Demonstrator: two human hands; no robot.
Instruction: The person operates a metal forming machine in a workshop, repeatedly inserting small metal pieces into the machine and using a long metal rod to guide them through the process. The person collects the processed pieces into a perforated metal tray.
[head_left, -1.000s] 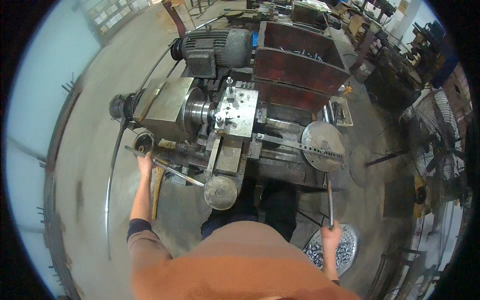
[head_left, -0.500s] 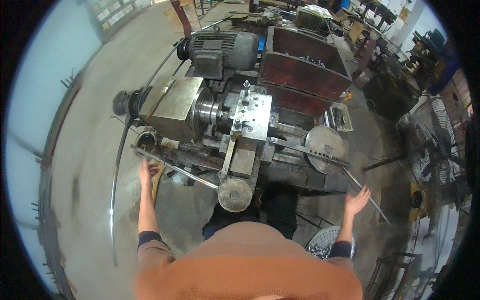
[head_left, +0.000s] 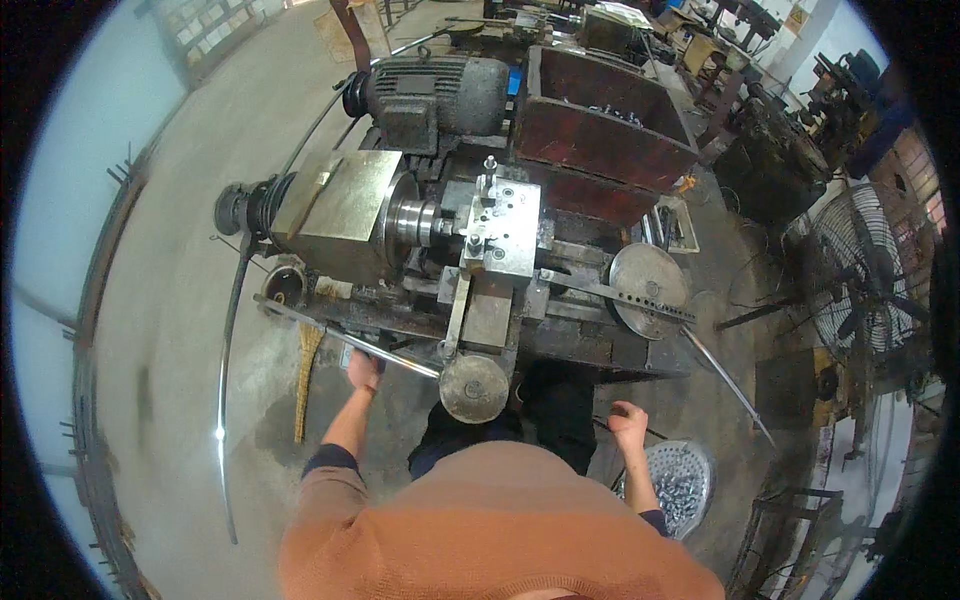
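Note:
My left hand (head_left: 364, 373) is low in front of the lathe, just under a long steel lever rod (head_left: 395, 359); its fingertips are hidden beside the rod. The rod runs to a round metal disc (head_left: 473, 389) on the cross slide. My right hand (head_left: 628, 424) is in the air, fingers curled, with nothing visible in it, beside a basket (head_left: 706, 478) of small shiny metal parts. To its upper right are a perforated flat bar (head_left: 590, 287), a larger disc (head_left: 646, 276) and a second rod (head_left: 727, 372). The chuck (head_left: 411, 222) faces a bolted tool block (head_left: 515, 230).
Behind the lathe are a ribbed motor (head_left: 440, 95) and a dark red metal bin (head_left: 600, 150). A broom (head_left: 307, 380) lies left of my left hand. A long thin bar (head_left: 222, 400) extends down the left side. At right stands a large fan (head_left: 850, 250).
My left hand has moved right and down from the lever rod's left end. My right hand has left the right rod, moving left and down, and its fingers have curled.

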